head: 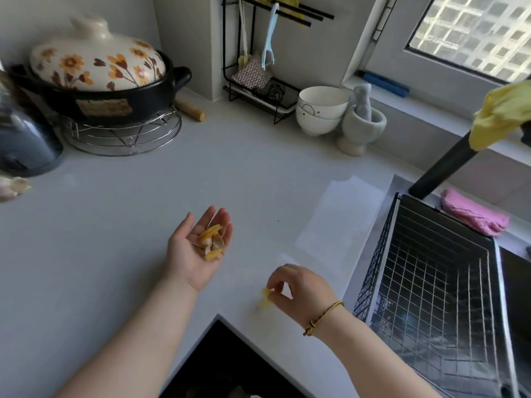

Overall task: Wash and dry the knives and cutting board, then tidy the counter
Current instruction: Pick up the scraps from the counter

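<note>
Counter (120, 225) pale grey, scraps (211, 242) in cupped left hand (198, 242).

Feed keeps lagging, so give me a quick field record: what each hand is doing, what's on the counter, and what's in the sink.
left hand: palm up, cupping yellow scraps
right hand: pinching a yellow scrap just above the counter
counter back: floral clay pot on wire stand, stacked bowls, mortar and pestle
sink: wire basket
knives, cutting board: not in view

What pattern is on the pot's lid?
The lid is cream with orange and brown flowers, seen in the head view.
</note>
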